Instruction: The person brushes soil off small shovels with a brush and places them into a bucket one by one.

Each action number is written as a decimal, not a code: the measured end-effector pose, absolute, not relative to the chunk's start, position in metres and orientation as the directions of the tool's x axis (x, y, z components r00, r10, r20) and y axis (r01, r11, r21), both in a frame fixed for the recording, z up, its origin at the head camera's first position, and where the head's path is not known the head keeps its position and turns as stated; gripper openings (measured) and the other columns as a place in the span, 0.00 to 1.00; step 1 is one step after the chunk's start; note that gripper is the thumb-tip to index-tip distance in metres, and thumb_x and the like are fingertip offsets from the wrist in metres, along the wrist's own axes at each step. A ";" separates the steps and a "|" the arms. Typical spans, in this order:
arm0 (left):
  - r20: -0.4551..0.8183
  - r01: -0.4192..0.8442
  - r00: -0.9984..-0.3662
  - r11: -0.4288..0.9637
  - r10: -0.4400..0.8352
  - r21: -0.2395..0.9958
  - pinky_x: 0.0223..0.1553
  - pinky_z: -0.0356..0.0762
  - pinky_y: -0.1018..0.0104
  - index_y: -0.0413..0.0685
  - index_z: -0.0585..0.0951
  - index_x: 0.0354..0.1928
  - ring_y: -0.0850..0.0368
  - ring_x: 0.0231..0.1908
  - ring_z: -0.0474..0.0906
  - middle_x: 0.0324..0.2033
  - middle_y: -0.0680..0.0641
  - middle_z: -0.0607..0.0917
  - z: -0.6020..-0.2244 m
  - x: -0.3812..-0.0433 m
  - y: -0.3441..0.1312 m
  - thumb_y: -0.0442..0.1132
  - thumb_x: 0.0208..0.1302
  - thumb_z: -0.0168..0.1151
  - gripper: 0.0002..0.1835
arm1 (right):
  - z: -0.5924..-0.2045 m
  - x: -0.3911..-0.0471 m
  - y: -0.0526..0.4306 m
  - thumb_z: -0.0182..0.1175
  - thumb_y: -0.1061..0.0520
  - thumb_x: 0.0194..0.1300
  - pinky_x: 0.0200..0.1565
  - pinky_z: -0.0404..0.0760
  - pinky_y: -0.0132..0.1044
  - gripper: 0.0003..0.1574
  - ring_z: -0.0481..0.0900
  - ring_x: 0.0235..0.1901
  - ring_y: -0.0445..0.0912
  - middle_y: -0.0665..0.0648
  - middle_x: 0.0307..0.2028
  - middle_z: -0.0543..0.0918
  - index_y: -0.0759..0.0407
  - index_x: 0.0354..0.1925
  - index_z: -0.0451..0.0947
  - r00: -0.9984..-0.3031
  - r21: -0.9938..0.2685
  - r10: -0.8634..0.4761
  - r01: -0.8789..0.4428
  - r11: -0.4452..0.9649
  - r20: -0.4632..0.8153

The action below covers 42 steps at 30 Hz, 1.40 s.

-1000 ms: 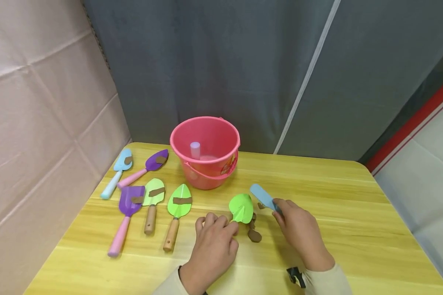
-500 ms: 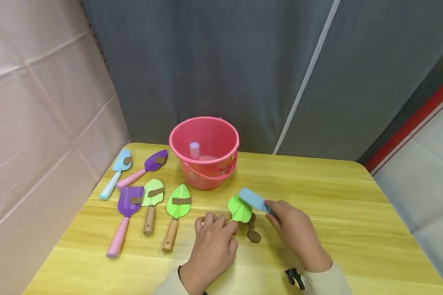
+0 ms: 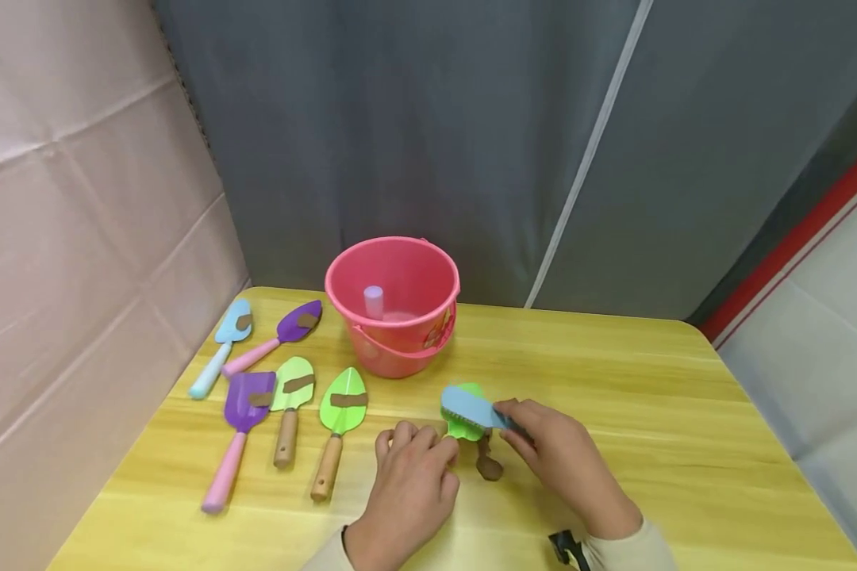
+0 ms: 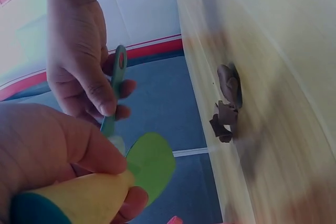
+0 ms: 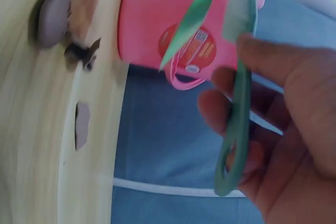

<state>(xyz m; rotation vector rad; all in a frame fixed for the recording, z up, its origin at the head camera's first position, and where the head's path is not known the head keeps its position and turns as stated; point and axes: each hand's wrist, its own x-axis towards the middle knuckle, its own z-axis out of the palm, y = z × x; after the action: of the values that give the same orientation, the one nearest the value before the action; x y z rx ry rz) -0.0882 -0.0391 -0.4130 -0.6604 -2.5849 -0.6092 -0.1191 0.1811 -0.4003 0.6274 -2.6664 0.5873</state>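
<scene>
My left hand (image 3: 410, 488) grips a small trowel by its yellow handle (image 4: 86, 198), which has a teal end. Its bright green blade (image 4: 156, 163) is held up off the table. With thumb and fingers, my right hand (image 3: 560, 456) holds a blue brush (image 3: 467, 406) by its flat handle, which has a slot at the end in the right wrist view. The brush head lies across the trowel blade in the head view and hides much of it; whether the bristles touch cannot be told. Below, brown clay-like lumps (image 3: 489, 469) lie on the table.
A pink bucket (image 3: 400, 349) with a lilac cylinder (image 3: 374, 303) inside stands at the back. To the left lie several trowels with brown strips on their blades, among them a green one (image 3: 343, 404) and a purple one (image 3: 245, 408). A flat brown piece (image 5: 82, 126) lies on the table.
My right hand has carried the brush left, from beside the green blade to over it. The left hand stays in place with the trowel. The head view has shifted slightly.
</scene>
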 end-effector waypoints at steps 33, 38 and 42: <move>0.639 0.646 -0.705 0.651 0.310 0.398 0.40 0.80 0.61 0.42 0.83 0.48 0.54 0.41 0.78 0.44 0.47 0.82 -0.283 -0.153 -0.094 0.30 0.60 0.65 0.14 | -0.399 -0.128 0.203 0.68 0.62 0.61 0.29 0.80 0.49 0.22 0.84 0.32 0.54 0.65 0.42 0.85 0.67 0.53 0.80 -0.855 -0.387 -0.009 -0.244 0.889 0.519; 0.644 0.551 -0.751 0.675 0.145 0.491 0.34 0.79 0.59 0.41 0.79 0.43 0.52 0.35 0.73 0.38 0.46 0.77 -0.259 -0.189 -0.105 0.34 0.57 0.72 0.14 | -0.402 -0.129 0.203 0.68 0.62 0.61 0.28 0.79 0.47 0.22 0.83 0.30 0.52 0.64 0.42 0.85 0.67 0.54 0.80 -0.861 -0.395 -0.016 -0.250 0.884 0.509; 0.598 0.515 -0.791 0.666 0.128 0.540 0.35 0.79 0.60 0.42 0.76 0.56 0.52 0.34 0.75 0.39 0.46 0.78 -0.255 -0.215 -0.106 0.37 0.61 0.70 0.22 | -0.403 -0.128 0.201 0.68 0.62 0.61 0.28 0.77 0.45 0.22 0.81 0.29 0.50 0.63 0.42 0.85 0.66 0.54 0.80 -0.867 -0.396 -0.019 -0.246 0.885 0.497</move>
<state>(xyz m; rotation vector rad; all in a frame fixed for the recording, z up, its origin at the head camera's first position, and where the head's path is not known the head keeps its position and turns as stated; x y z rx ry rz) -0.2148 -0.1058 -0.2547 -0.4976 -2.3588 -0.9863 -0.1282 0.2012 -0.4032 0.1927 -2.5590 0.6252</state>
